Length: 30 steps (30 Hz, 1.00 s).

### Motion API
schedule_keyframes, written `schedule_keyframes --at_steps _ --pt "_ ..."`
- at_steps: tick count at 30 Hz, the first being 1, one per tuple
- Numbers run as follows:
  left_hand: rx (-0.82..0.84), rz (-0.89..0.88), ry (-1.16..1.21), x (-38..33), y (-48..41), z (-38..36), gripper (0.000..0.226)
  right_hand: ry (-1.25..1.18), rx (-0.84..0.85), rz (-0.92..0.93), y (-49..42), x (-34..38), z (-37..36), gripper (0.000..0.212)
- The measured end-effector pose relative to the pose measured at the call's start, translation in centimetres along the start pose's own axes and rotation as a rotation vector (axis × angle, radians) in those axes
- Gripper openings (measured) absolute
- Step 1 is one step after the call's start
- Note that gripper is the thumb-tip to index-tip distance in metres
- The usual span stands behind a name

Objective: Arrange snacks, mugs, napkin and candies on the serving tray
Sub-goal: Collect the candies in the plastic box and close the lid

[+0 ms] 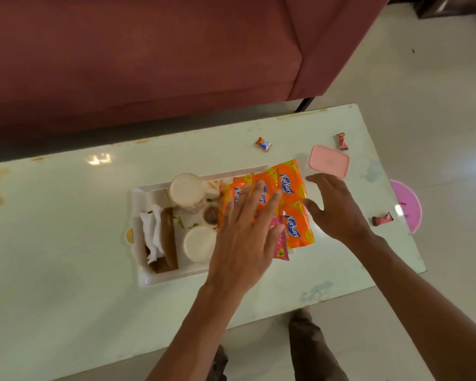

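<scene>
At the near edge, two bare forearms reach out over a pale green table (66,298), with trousered legs (308,342) showing below its near rim. The left hand (245,237) lies flat, fingers straight and together, pressing on the orange snack packets (293,185) and gripping nothing. A pink sachet (281,250) pokes out from under that hand at the tray's near right corner.

The right hand (337,207) is just to the right of the packets, fingers spread and relaxed, holding nothing. Whether its thumb touches a packet edge I cannot tell.

The white serving tray (141,273) sits in the middle of the table, its long side running left to right. The packets overlap one another across its right end, and some hang over the rim. At its left end lies a crumpled white napkin (152,232) against a brown piece (167,237). The near mug (199,244) stands upright by the tray's near side, and the far mug (186,189) by its far side. A small brown item (210,215) lies between them.

Off the tray, a red candy (382,219) lies near the table's right edge. Past that edge shows a round pink object (408,207). Further off, a pink lidded box (329,162) rests just beyond the right hand. Two more wrapped candies lie towards the far edge, one (263,144) left of the box and one (342,141) just beyond it.

Beyond the table stands a maroon sofa (149,64) on a pale tiled floor (423,78).
</scene>
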<state>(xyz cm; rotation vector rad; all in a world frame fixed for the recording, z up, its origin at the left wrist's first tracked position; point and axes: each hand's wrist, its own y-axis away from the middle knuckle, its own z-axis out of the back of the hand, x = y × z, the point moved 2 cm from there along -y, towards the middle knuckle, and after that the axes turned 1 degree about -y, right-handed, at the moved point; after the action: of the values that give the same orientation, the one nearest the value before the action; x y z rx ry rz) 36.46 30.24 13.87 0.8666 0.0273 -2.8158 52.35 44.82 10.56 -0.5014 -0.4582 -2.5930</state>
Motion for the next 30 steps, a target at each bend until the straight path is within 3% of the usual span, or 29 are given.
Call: schedule_keyframes --at_steps 6,10,14,20,26,30 --pt "-0.020 0.005 0.030 -5.5 -3.5 -5.5 0.050 0.168 0.079 0.029 -4.4 -9.7 2.1 0.081" --pt "-0.036 0.157 0.203 -8.5 -6.4 -8.8 0.049 0.282 0.144 0.165 -7.8 -14.2 3.2 0.092" --pt "-0.098 0.376 0.452 -9.8 -8.7 -10.9 0.045 0.276 0.211 0.282 -10.3 -16.0 3.2 0.085" --pt "-0.135 0.456 0.496 -10.9 -9.6 -12.1 0.039 0.150 0.290 0.377 -11.7 -17.2 2.3 0.070" --pt "-0.138 0.515 0.576 -11.0 -8.7 -12.9 0.034 0.166 0.189 0.358 -11.6 -17.3 1.9 0.051" --pt "-0.104 0.577 0.637 -11.1 -8.4 -13.5 0.033 0.124 0.129 0.259 -10.2 -17.1 1.7 0.055"
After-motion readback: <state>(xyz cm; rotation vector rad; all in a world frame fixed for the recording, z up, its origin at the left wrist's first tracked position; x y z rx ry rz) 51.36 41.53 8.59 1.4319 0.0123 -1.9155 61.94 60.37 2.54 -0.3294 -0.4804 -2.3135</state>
